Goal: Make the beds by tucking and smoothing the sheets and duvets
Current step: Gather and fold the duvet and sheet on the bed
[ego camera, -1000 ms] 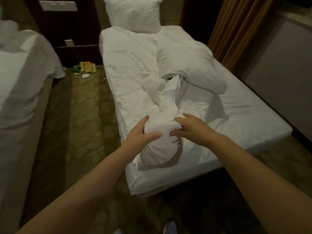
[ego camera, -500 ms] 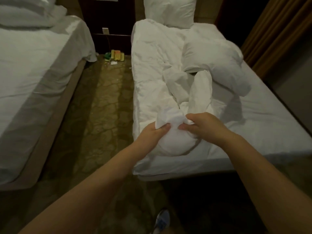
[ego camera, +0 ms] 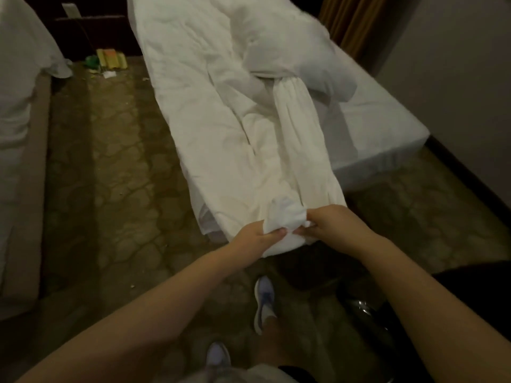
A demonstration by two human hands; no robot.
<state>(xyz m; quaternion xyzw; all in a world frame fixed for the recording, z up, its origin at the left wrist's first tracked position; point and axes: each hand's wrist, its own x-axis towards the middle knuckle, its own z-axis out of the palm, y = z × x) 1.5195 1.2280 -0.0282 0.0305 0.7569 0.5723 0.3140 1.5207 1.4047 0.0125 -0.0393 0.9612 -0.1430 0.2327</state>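
The bed (ego camera: pixel 387 161) fills the middle of the view. Its fitted sheet (ego camera: pixel 373 125) is bare and quite flat on the right half, down to the foot corner. The white duvet (ego camera: pixel 207 120) lies crumpled along the left half only, from the head end down to the foot and a bit over the foot edge. Near the head, right side, there is a puffy lump (ego camera: pixel 304 51), maybe a pillow or more duvet, I cannot tell. From under it a twisted band (ego camera: pixel 298 128) of the cloth runs down to the hands. A second bed (ego camera: pixel 16 106) stands well apart at the left, across the floor.

Step in hand, as I judge: sorting out the duvet at the foot of the bed, i.e. finding its corner/edge before spreading. Tucking and smoothing look not yet begun here.

The bunched end (ego camera: pixel 287 214) of the duvet sits just past the foot edge, between both hands. The left hand (ego camera: pixel 255 236) grips it from the left w/ thumb on top and the other fingers curled under. The right hand (ego camera: pixel 329 222) pinches it from the right, fingers (ego camera: pixel 307 230) closed on a small fold. The two hands nearly touch, w/ cloth between them.

The next move calls for, I think: separate the hands along the edge to open the bunch, untwist the band, then draw the duvet sideways over the bare right half. A straight pull may only tighten the twist.
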